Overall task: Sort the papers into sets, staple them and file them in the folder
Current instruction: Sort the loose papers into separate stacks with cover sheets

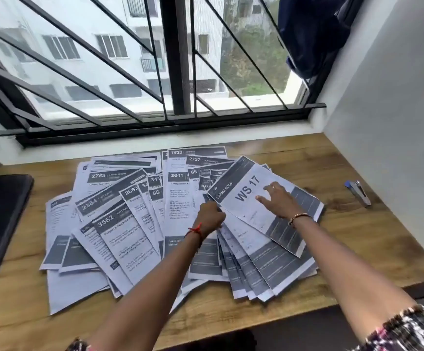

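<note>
Several printed sheets (119,224) with dark headers and numbers lie fanned and overlapping across the wooden desk (357,236). On top at the right lies a sheet marked "WS 17 LIVING ROOM" (246,196), tilted. My right hand (279,200) rests on that sheet with its fingers spread and straight. My left hand (210,215) has its fingers curled at the sheet's left edge and pinches paper there. A blue and silver stapler (358,192) lies on the desk at the far right. A black folder (0,224) lies at the left edge.
A barred window (175,72) and its sill run along the back of the desk. A white wall (395,122) closes the right side. Dark blue cloth (312,34) hangs at the upper right. Bare wood shows between the papers and the stapler.
</note>
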The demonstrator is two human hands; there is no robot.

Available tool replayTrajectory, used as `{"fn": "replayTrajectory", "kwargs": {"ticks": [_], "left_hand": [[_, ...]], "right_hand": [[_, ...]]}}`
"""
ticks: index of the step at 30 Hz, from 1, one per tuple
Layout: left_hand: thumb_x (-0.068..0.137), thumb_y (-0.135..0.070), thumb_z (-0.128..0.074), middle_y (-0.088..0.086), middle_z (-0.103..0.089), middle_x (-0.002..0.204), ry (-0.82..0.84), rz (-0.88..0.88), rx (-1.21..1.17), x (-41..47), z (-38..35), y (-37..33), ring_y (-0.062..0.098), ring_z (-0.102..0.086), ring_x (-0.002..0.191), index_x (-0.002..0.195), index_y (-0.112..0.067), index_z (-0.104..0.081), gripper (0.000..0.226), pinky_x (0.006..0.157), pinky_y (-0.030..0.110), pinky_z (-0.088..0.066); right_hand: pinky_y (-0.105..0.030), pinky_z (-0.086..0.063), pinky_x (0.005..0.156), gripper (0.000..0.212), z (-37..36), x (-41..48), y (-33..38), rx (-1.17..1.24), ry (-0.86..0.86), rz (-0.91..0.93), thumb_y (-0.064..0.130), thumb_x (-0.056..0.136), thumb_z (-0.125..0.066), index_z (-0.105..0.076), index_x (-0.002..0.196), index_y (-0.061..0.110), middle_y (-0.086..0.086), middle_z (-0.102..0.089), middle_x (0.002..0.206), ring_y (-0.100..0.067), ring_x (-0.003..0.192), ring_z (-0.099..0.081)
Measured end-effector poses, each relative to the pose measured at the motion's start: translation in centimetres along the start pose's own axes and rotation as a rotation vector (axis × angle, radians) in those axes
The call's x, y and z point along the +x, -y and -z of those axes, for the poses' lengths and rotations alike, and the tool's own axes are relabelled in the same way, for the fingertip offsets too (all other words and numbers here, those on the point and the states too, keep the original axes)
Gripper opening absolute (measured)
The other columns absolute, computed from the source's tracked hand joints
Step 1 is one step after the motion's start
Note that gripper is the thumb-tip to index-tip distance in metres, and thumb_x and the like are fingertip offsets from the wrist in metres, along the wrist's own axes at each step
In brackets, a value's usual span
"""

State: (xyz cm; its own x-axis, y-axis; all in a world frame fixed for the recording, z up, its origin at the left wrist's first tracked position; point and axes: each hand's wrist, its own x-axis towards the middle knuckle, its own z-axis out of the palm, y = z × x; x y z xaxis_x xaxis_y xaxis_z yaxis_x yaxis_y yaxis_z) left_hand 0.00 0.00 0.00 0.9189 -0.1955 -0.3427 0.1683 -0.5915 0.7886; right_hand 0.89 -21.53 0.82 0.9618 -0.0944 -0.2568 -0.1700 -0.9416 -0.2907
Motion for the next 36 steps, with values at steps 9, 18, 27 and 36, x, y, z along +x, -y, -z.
{"fn": "replayTrajectory", "kwargs": {"ticks": [9, 18, 27, 36], "left_hand": [[0.064, -0.009, -0.052, 0.008, -0.048, 0.054, -0.176, 0.196, -0.132, -1.1, -2.1, -1.8, 0.029, -0.054, 0.059, 0.055, -0.005, -0.046, 0.011, 0.055, 0.028, -0.041], [0.064, -0.025, -0.05, 0.013, -0.064, 0.085, -0.247, 0.282, 0.0, -1.2, -5.1, -2.1, 0.033, -0.063, 0.07, 0.081, -0.004, -0.054, 0.027, 0.062, 0.034, -0.054], [0.074, -0.025, -0.061, 0.01, -0.064, 0.105, -0.335, 0.204, -0.017, -1.0, -8.1, -1.8, 0.029, -0.062, 0.092, 0.112, -0.01, -0.056, 0.041, 0.073, 0.033, -0.052], [0.079, 0.006, -0.046, 0.022, -0.052, 0.124, -0.311, 0.129, -0.092, -1.4, -9.6, -3.9, 0.036, -0.05, 0.113, 0.15, -0.014, -0.009, 0.083, 0.094, 0.036, -0.042]], "right_hand": [[-0.042, -0.031, 0.108, 0.069, 1.7, 3.2, -4.5, 0.133, 0.043, -0.091, 0.043, 0.086, -0.058, -0.033, 0.14, 0.008, -0.016, -0.032, 0.146, -0.031, 0.135, -0.029], [-0.048, -0.034, 0.101, 0.048, 1.5, 4.5, -7.5, -0.01, 0.005, -0.088, 0.045, 0.086, -0.053, -0.05, 0.121, 0.013, -0.015, -0.052, 0.127, -0.034, 0.119, -0.047], [-0.028, -0.036, 0.061, 0.037, 2.1, 3.0, -8.8, 0.039, -0.056, 0.0, 0.027, 0.078, -0.066, -0.043, 0.051, 0.016, -0.004, -0.048, 0.059, -0.024, 0.064, -0.051], [-0.026, -0.019, 0.046, 0.048, 2.3, 2.3, -9.0, 0.114, -0.072, 0.044, 0.007, 0.068, -0.066, -0.026, 0.041, 0.014, -0.007, -0.03, 0.054, -0.02, 0.06, -0.031]]}}
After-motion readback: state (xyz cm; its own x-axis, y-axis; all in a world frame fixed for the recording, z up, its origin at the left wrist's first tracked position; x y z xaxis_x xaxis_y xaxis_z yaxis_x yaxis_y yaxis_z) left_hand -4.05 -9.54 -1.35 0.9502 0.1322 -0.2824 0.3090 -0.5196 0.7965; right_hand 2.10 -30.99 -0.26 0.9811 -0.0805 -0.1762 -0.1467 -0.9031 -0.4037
